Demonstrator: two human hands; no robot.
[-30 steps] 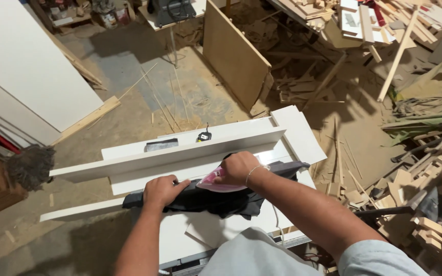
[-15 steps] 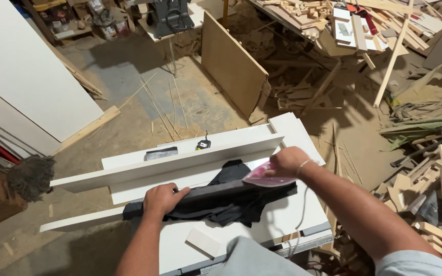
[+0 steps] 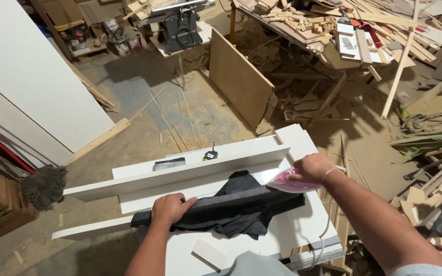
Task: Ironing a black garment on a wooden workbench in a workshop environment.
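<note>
Right hand [image 3: 310, 168], closed on a half-hidden pink iron [image 3: 290, 183], now farther right; left hand [image 3: 169, 209] presses flat on dark cloth [image 3: 231, 207].

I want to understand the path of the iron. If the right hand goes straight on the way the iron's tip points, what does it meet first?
The right hand holds a pink iron with its tip pointing left along the white board. Going straight on, it would probably first meet the dark cloth, whose raised fold lies just ahead; depth is unclear.
</note>
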